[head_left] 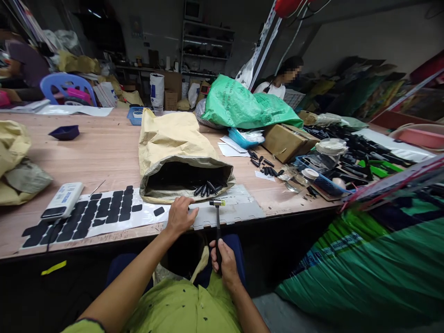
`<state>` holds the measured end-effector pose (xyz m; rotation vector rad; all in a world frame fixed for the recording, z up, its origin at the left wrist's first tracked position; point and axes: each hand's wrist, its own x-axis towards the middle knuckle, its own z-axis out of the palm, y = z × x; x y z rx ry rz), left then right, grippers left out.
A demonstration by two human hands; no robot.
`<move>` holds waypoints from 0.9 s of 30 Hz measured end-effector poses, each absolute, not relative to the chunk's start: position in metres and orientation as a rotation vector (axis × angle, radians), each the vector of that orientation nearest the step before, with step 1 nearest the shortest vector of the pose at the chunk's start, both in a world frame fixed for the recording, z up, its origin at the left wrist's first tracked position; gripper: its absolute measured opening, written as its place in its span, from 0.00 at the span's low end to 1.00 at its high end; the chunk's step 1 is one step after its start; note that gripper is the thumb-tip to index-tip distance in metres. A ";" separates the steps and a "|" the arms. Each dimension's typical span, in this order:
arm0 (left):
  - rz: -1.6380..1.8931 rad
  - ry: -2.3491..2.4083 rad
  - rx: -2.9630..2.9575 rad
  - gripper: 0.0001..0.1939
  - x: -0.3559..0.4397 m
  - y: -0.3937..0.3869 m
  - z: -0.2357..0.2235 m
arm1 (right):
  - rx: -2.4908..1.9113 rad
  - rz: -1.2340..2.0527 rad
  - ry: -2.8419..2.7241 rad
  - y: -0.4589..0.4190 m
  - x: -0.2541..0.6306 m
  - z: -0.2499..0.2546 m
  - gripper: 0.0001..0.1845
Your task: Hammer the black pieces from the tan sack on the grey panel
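Observation:
My right hand (225,260) is wrapped round the black handle of a small mallet (217,217). Its head, with a yellowish face at one end, lies over a grey board (243,208) at the table's front edge. Above the same board, just in front of a paper sack (173,134), is my left hand (181,215). Its fingers are curled together, and a trace of something dark shows between them, too small to name. The sack lies on its side with its mouth towards me. Several black handle-like pieces (205,188) sit in that mouth.
Left of the sack are a sheet of black pads (111,208) and a white device (63,200). To the right lie loose black pieces (265,166), a cardboard box (289,142) and a blue basket (326,185). A green sack (364,268) bulges beside the table. Two people sit farther back.

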<state>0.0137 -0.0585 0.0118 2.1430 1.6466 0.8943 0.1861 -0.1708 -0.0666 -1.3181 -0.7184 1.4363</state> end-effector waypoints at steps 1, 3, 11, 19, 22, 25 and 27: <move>0.890 1.703 2.110 0.10 0.020 -0.043 0.011 | -1.318 1.436 -0.715 -0.171 0.186 -0.066 0.30; 0.827 1.795 2.073 0.10 0.031 -0.017 0.009 | -1.311 1.442 -0.710 -0.171 0.186 -0.066 0.30; 0.744 1.871 1.983 0.08 0.033 0.008 0.006 | -1.309 1.458 -0.700 -0.171 0.187 -0.066 0.30; 0.970 1.500 2.035 0.06 -0.004 -0.047 0.002 | -1.283 1.452 -0.709 -0.170 0.185 -0.068 0.30; 0.926 1.434 2.098 0.06 -0.006 -0.059 -0.004 | -1.301 1.438 -0.726 -0.170 0.186 -0.068 0.29; 0.911 1.429 2.104 0.06 -0.005 -0.060 -0.008 | -1.345 1.398 -0.771 -0.170 0.186 -0.069 0.31; 0.906 1.428 2.102 0.07 -0.005 -0.057 -0.010 | -1.400 1.337 -0.808 -0.171 0.186 -0.070 0.32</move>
